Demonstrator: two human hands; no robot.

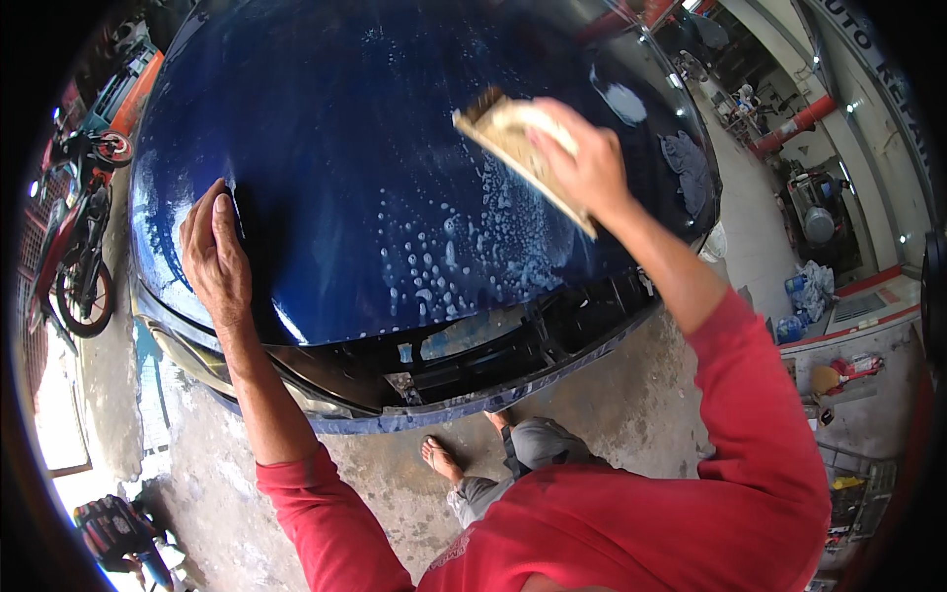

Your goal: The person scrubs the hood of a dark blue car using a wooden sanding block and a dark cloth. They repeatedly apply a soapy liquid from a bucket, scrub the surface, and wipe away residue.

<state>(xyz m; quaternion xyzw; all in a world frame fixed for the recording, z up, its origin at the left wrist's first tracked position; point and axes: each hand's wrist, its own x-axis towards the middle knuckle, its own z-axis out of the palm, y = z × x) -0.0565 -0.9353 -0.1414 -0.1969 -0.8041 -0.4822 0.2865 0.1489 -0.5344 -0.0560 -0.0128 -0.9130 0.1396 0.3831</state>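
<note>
A dark blue car hood (326, 197) spreads out in front of me, wet with water beads and whitish smears. My right hand (582, 153) is closed round the handle of a long tan sanding block (523, 163), which lies slantwise over the hood's right half. A dark strip shows at the block's far end; its underside is hidden. My left hand (217, 252) is at the hood's left side, fingers stretched out and holding nothing. Whether its palm touches the paint I cannot tell. Beaded water covers the panel below the block.
A crumpled grey cloth (686, 168) lies on the hood's right edge. The open front (473, 355) of the car shows below the hood. A red motorcycle (84, 237) stands at the left, and clear plastic bags (811, 293) at the right.
</note>
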